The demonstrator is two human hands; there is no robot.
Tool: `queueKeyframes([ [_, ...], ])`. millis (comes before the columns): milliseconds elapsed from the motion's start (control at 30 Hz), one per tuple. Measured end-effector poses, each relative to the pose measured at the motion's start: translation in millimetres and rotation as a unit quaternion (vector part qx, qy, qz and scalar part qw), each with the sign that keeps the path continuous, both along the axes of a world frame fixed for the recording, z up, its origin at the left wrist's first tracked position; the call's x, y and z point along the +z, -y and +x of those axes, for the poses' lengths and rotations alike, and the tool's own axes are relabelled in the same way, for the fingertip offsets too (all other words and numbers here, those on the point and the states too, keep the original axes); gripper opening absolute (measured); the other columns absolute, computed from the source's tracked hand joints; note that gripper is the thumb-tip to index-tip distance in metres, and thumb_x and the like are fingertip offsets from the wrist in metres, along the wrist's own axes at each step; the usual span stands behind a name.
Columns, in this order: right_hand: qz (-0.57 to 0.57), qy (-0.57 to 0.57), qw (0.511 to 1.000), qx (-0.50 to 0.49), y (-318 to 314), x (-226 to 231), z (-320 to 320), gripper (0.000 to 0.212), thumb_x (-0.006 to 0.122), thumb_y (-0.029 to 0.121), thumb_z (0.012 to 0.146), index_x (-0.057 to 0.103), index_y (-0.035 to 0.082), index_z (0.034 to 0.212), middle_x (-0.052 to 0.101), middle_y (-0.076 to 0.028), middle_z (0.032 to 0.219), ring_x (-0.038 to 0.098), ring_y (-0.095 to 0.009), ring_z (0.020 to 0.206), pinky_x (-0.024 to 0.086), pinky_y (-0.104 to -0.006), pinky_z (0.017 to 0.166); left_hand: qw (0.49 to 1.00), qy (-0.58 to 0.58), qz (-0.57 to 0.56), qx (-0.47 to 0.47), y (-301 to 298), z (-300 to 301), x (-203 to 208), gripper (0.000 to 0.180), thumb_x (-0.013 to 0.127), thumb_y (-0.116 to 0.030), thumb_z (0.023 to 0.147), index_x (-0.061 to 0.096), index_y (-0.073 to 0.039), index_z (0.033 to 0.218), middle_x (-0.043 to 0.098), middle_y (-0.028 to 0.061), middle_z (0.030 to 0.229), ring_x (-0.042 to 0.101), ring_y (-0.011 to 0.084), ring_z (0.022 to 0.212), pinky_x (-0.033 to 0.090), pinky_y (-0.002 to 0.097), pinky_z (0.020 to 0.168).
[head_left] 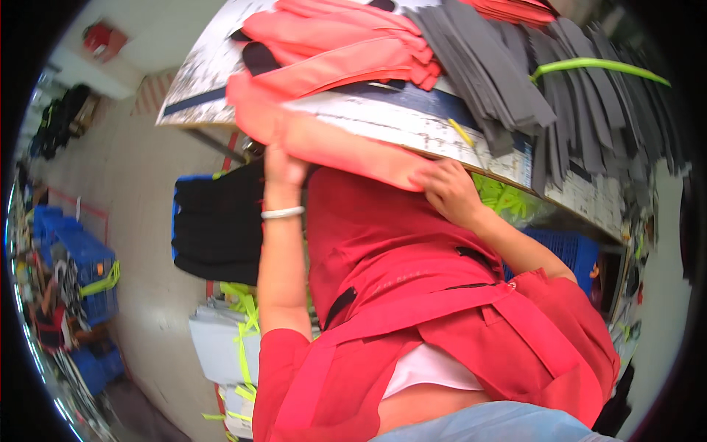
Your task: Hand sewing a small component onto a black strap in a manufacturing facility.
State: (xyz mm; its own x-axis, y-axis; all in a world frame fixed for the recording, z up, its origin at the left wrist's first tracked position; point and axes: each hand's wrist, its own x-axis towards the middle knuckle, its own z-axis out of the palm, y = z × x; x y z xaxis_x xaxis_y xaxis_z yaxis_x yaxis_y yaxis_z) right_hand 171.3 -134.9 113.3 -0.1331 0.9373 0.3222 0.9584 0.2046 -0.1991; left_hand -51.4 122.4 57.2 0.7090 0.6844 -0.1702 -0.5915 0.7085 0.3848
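Observation:
A long coral fabric strip [346, 149] stretches between my two hands along the front edge of the table. At its right end, the closed fingers of my right hand [449, 188] pinch the cloth. My left hand [283, 173], blurred by motion, grips the strip's lower edge farther left, thumb over it and the other fingers mostly hidden. Beyond that hand, the strip's left part curves up onto the table. Just behind lies a loose pile of similar coral pieces [331, 33], some with black ends.
Dark grey fabric strips [479, 66] fill the white table's [346, 110] right side, some tied with a lime band [600, 66]. A yellow tool [461, 132] lies near the front edge. Black cloth [217, 225] sits in a blue crate at left, above tied light-grey bundles [224, 342]. Another blue crate [560, 254] stands under the table.

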Motion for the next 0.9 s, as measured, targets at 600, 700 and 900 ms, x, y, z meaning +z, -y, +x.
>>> queueKeyframes([
  [600,0.036,-0.086,0.902,-0.422,-7,64,219,0.042,0.072,0.029,0.076,0.064,0.007,0.111,0.062,-0.010,0.085,0.061,-0.026,0.079,0.048,-0.0385,0.072,0.978,-0.196,0.064,0.034,-3,42,-16,0.036,0.057,-0.017,0.095,0.049,0.005,0.123,0.060,0.0166,0.117,0.063,0.0273,0.103,0.055,0.0401,0.087],
  [700,0.081,-0.167,0.891,-0.414,-8,65,209,0.029,0.072,0.022,0.078,0.065,0.005,0.100,0.061,-0.008,0.081,0.060,-0.022,0.075,0.047,-0.0330,0.068,0.974,-0.213,0.056,0.048,-3,42,-18,0.035,0.058,-0.016,0.094,0.050,0.004,0.122,0.061,0.0157,0.116,0.063,0.0270,0.102,0.054,0.0393,0.088],
  [900,0.155,-0.494,0.821,-0.239,21,87,131,0.016,0.061,0.010,0.090,0.057,0.001,0.103,0.063,-0.001,0.095,0.056,-0.007,0.089,0.043,-0.0206,0.077,0.980,-0.178,0.081,0.042,-2,47,-13,0.038,0.054,-0.017,0.096,0.047,0.005,0.127,0.055,0.0178,0.125,0.056,0.0286,0.114,0.044,0.0425,0.101],
])
